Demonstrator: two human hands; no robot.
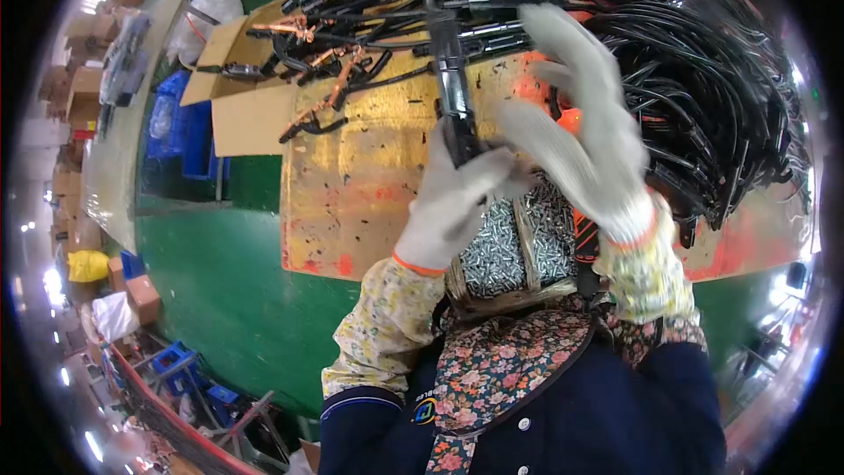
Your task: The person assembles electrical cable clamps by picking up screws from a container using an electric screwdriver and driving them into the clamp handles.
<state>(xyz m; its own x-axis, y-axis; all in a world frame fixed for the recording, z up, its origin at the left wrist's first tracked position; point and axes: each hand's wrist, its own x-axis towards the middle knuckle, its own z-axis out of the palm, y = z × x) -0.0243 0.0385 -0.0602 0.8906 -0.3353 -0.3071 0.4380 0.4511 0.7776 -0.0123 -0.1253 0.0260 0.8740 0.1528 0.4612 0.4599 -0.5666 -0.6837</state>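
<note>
My left hand (453, 202), in a white glove, is closed around the lower end of a black plastic handle (452, 70). The handle points away from me, and a black cable loops from its far end. My right hand (585, 123), also gloved, is raised to the right of it with fingers spread and holds nothing; it is slightly blurred. Below both hands, a divided box (531, 242) contains many small silver screws (501, 255). An orange and black tool (586, 233) is partly covered by my right hand and wrist.
Black cables (703, 70) are heaped at the right and back of the cardboard-covered table (352, 202). Copper-coloured clamps (338, 88) lie at the far left, near an open cardboard box (251, 119). Blue crates (180, 127) stand left of the table.
</note>
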